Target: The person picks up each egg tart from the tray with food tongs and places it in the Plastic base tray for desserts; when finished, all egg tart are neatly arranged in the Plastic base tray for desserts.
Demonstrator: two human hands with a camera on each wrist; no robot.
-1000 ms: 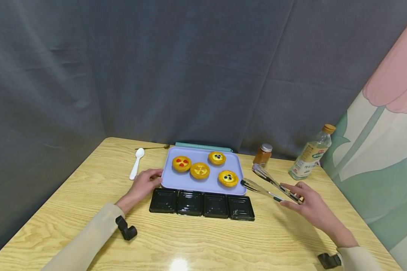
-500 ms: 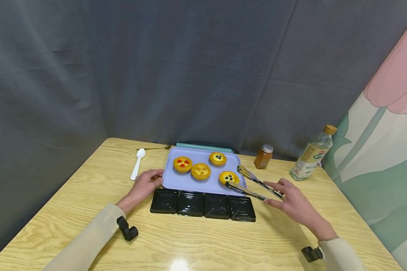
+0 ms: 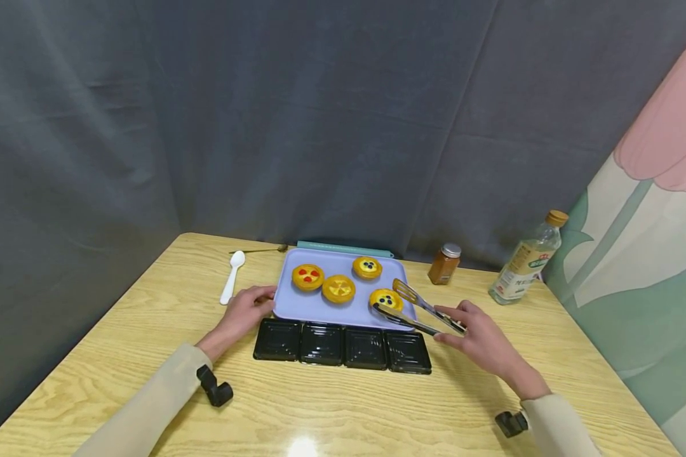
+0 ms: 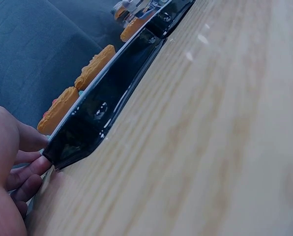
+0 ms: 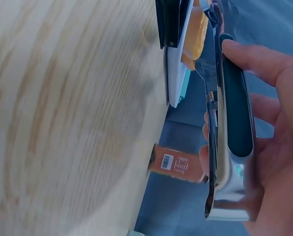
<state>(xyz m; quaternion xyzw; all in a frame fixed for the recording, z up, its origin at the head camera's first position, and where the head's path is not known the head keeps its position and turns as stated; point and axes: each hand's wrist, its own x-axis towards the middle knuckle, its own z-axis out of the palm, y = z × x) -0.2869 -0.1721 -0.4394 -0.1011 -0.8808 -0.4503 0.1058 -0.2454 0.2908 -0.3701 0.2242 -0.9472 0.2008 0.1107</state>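
Observation:
My right hand (image 3: 480,339) grips metal tongs (image 5: 232,162) with dark handle grips, thumb on one arm and fingers on the other. Their tips stand apart on both sides of the front-right egg tart (image 3: 385,297), which has blueberries on top. That tart lies on a lavender tray (image 3: 297,309). At the tray's left edge, my left hand (image 3: 246,314) holds the rim, fingertips right at its corner in the left wrist view. Also on the tray are a tart with red pieces (image 3: 307,277), a plain yellow-topped tart (image 3: 338,289) and another blueberry tart (image 3: 367,267).
A black container with several square compartments (image 3: 322,343) lies along the tray's front edge. Left of the tray lies a white spoon (image 3: 232,276). A teal strip (image 3: 343,249) lies behind it. On the right stand a spice jar (image 3: 444,264) and a tall bottle (image 3: 527,260).
My right hand has moved left with the tongs, bringing their tips from beside the tray to around the front-right blueberry tart. My left hand stays at the tray's edge.

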